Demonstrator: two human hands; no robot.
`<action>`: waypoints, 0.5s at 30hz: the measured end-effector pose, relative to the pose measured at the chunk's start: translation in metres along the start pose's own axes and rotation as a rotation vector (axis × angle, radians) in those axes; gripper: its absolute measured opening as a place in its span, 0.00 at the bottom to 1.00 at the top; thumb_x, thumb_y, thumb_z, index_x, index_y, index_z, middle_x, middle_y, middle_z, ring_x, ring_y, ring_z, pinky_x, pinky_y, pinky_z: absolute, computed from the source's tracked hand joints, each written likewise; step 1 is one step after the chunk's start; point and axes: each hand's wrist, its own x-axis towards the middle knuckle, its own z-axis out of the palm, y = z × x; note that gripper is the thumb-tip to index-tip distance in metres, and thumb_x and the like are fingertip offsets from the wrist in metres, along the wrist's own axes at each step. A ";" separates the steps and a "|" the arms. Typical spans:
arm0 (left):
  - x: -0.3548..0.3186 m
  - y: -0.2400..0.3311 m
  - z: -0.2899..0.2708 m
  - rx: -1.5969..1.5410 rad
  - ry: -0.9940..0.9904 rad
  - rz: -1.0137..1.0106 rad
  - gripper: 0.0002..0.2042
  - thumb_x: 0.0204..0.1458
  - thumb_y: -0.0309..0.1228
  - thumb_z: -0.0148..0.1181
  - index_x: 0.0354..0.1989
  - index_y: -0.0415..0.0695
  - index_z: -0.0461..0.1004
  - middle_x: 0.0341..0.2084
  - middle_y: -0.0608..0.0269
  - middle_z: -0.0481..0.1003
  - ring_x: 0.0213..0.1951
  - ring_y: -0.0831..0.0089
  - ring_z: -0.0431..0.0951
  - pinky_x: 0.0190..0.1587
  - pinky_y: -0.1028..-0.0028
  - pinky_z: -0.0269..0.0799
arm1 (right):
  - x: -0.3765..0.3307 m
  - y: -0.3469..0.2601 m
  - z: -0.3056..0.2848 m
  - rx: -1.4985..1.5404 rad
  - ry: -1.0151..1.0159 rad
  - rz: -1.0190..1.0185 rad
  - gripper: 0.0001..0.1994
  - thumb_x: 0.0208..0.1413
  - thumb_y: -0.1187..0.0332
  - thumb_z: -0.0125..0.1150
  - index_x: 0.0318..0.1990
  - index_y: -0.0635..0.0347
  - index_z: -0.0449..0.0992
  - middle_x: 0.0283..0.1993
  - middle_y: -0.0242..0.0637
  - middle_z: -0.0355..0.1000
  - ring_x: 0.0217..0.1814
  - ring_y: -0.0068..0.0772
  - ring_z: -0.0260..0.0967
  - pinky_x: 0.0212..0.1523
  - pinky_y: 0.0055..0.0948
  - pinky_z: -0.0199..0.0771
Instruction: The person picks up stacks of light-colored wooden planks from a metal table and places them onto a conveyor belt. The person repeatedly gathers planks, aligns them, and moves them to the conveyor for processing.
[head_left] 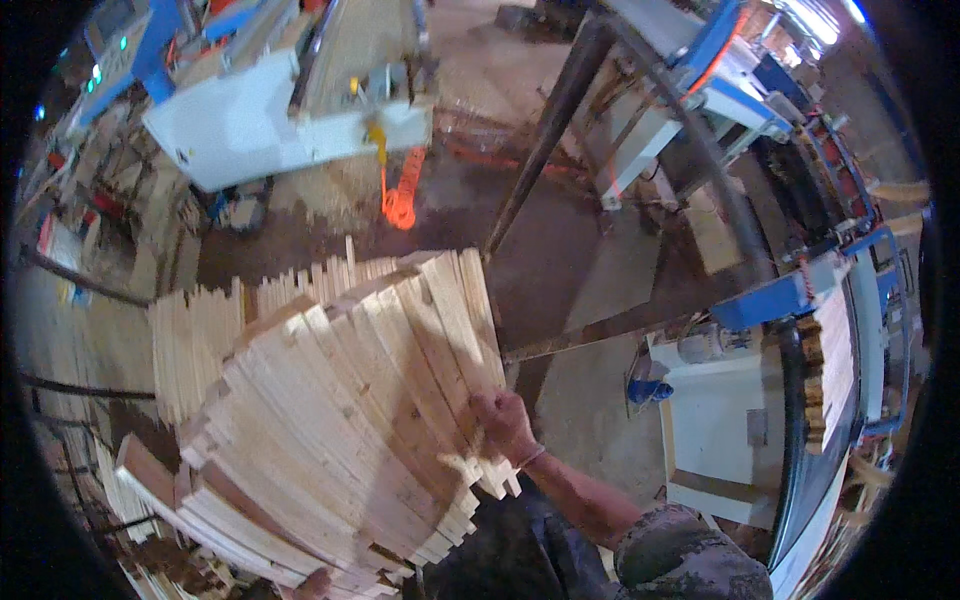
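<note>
A broad layer of pale wooden strips point(340, 420) lies side by side in front of me, fanned out by the lens, with uneven ends. My right hand point(505, 425) is closed over the right edge of this layer, its fingers curled against the outermost strips. Low in the picture, a small part of my left hand point(312, 585) shows at the near left edge of the strips. Most of its fingers are hidden, so its grip is unclear. Behind the layer, more upright strips point(195, 340) stand packed together at the left.
A dark metal frame point(550, 130) rises just beyond the strips and runs to the right. White and blue machinery point(240, 120) stands at the far left, with an orange hanging piece point(402, 195). At right, a row of wooden pieces point(830, 370) lies on a blue-and-black machine.
</note>
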 end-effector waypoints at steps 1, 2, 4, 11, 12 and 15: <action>-0.007 -0.009 -0.018 0.008 -0.011 0.063 0.42 0.52 0.13 0.62 0.78 0.40 0.54 0.58 0.42 0.77 0.54 0.48 0.82 0.61 0.56 0.81 | -0.004 0.012 -0.006 0.053 0.005 -0.042 0.18 0.69 0.53 0.65 0.43 0.60 0.86 0.33 0.23 0.78 0.37 0.15 0.70 0.39 0.26 0.74; -0.015 -0.008 -0.043 0.051 -0.092 0.131 0.42 0.53 0.16 0.63 0.79 0.42 0.53 0.60 0.40 0.76 0.57 0.48 0.82 0.61 0.54 0.81 | -0.017 0.002 -0.006 0.144 -0.008 -0.159 0.18 0.69 0.52 0.65 0.45 0.60 0.85 0.33 0.22 0.76 0.37 0.15 0.69 0.38 0.26 0.73; -0.018 0.000 -0.055 -0.130 -0.218 0.160 0.45 0.54 0.18 0.64 0.80 0.43 0.48 0.61 0.38 0.75 0.60 0.45 0.79 0.69 0.42 0.70 | -0.043 -0.034 -0.007 0.292 0.004 -0.261 0.20 0.70 0.50 0.64 0.50 0.60 0.84 0.32 0.21 0.74 0.36 0.15 0.66 0.36 0.25 0.69; 0.010 0.139 0.104 -0.052 -0.533 0.156 0.41 0.52 0.19 0.66 0.76 0.42 0.54 0.59 0.43 0.77 0.59 0.50 0.80 0.66 0.47 0.72 | -0.150 -0.152 -0.026 0.488 0.220 -0.405 0.24 0.71 0.49 0.60 0.57 0.64 0.79 0.29 0.18 0.68 0.27 0.14 0.61 0.27 0.24 0.61; -0.001 0.149 0.113 -0.054 -0.569 0.155 0.41 0.52 0.19 0.66 0.75 0.42 0.55 0.59 0.43 0.77 0.59 0.51 0.80 0.65 0.48 0.73 | -0.179 -0.167 -0.039 0.502 0.240 -0.390 0.24 0.71 0.49 0.59 0.56 0.64 0.79 0.28 0.19 0.68 0.26 0.15 0.60 0.26 0.24 0.61; -0.037 0.183 0.174 -0.027 -0.765 0.188 0.39 0.51 0.19 0.67 0.73 0.41 0.58 0.58 0.46 0.77 0.58 0.53 0.80 0.64 0.50 0.74 | -0.237 -0.177 -0.096 0.509 0.414 -0.407 0.19 0.70 0.53 0.58 0.44 0.63 0.79 0.27 0.22 0.68 0.26 0.16 0.61 0.27 0.24 0.62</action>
